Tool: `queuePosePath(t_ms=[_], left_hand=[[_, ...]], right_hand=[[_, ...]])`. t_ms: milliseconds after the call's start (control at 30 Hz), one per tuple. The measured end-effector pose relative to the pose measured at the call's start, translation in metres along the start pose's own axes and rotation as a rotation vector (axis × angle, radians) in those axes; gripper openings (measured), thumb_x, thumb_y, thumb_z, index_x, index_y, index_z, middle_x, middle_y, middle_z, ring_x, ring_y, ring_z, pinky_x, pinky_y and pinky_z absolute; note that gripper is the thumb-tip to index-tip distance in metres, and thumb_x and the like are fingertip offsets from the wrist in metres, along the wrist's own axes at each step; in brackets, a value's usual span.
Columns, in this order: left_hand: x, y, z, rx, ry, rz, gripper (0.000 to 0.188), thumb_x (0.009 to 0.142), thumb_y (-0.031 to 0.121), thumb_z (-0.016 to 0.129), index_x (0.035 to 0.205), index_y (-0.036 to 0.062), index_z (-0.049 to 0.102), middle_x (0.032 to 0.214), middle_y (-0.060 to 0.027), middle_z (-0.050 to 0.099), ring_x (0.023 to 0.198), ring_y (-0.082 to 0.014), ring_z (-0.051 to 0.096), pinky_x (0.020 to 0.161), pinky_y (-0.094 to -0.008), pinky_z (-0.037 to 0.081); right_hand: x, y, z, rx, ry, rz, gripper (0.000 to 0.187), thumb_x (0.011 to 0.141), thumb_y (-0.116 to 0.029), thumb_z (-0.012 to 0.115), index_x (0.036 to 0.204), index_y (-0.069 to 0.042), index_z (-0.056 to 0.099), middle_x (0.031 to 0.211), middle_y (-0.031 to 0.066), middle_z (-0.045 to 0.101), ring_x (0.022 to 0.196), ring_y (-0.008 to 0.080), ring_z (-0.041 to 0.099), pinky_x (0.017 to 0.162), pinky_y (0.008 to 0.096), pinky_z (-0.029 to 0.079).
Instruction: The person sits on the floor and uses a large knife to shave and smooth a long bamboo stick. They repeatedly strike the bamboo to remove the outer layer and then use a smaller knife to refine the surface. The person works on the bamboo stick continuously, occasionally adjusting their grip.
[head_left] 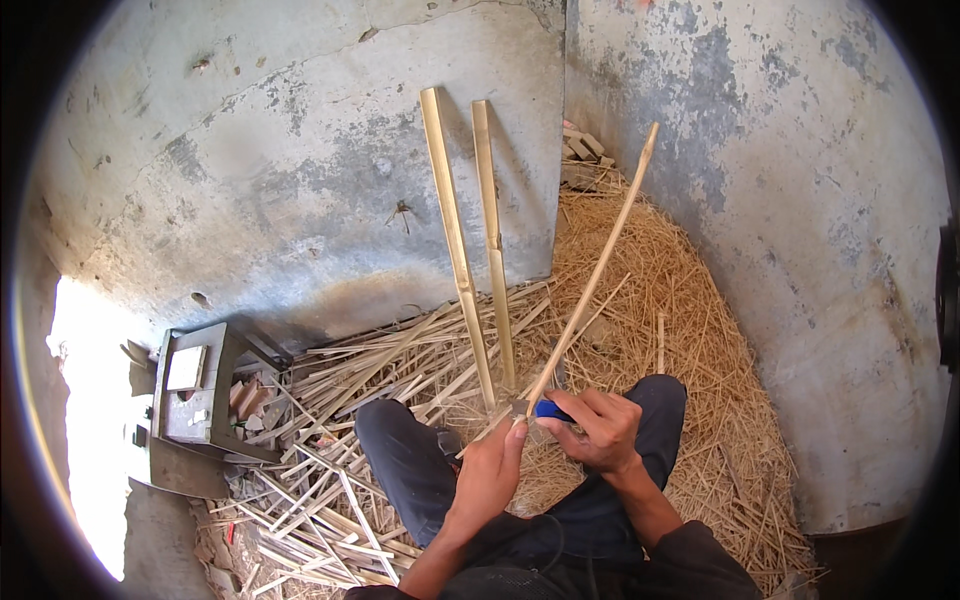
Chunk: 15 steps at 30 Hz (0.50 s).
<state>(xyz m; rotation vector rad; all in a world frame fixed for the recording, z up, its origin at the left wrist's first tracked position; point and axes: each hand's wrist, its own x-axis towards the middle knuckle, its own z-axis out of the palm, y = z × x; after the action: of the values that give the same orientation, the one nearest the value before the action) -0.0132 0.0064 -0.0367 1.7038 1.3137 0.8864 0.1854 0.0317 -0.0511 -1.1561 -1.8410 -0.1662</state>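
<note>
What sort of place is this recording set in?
Probably a rough corner used for splitting bamboo by hand: bare weathered concrete walls, a floor heaped with split strips and fine shavings, and two slats leaning against the wall.

Three bamboo strips (pixel 455 230), one knife (pixel 548 408)

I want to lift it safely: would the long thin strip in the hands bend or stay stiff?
The thin strip would probably flex: it is long, slender, slightly curved. It looks light, since the left hand carries it from one end.
</note>
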Motion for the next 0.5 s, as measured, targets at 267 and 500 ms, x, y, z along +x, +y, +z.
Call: queuePosePath(t_ms=[267, 500], left_hand=[[-0.021, -0.005, 0.003, 0.251, 0.125, 0.027, 0.034, 0.116, 0.029, 0.047, 0.105, 0.0004, 0.061, 0.067, -0.0238, 0.059, 0.063, -0.0487, 0.062, 0.059, -0.0502, 0.047], [-0.049, -0.048, 0.003, -0.261, 0.059, -0.207, 0.045, 0.119, 0.034, 0.042, 0.094, 0.0002, 0.059, 0.065, -0.0064, 0.051, 0.057, -0.0209, 0.049, 0.058, -0.0374, 0.041]], right_hand=[[-0.008, 0.018, -0.008, -0.085, 0.072, 0.038, 0.022, 0.096, -0.028, 0.080, 0.106, -0.008, 0.083, 0.069, 0.0040, 0.064, 0.055, 0.0183, 0.059, 0.052, 0.0335, 0.045], [0.029, 0.079, -0.045, 0.127, 0.279, 0.511, 0.033, 0.099, -0.028, 0.078, 0.109, 0.003, 0.077, 0.088, 0.0153, 0.077, 0.073, 0.0234, 0.071, 0.069, 0.0331, 0.055]])
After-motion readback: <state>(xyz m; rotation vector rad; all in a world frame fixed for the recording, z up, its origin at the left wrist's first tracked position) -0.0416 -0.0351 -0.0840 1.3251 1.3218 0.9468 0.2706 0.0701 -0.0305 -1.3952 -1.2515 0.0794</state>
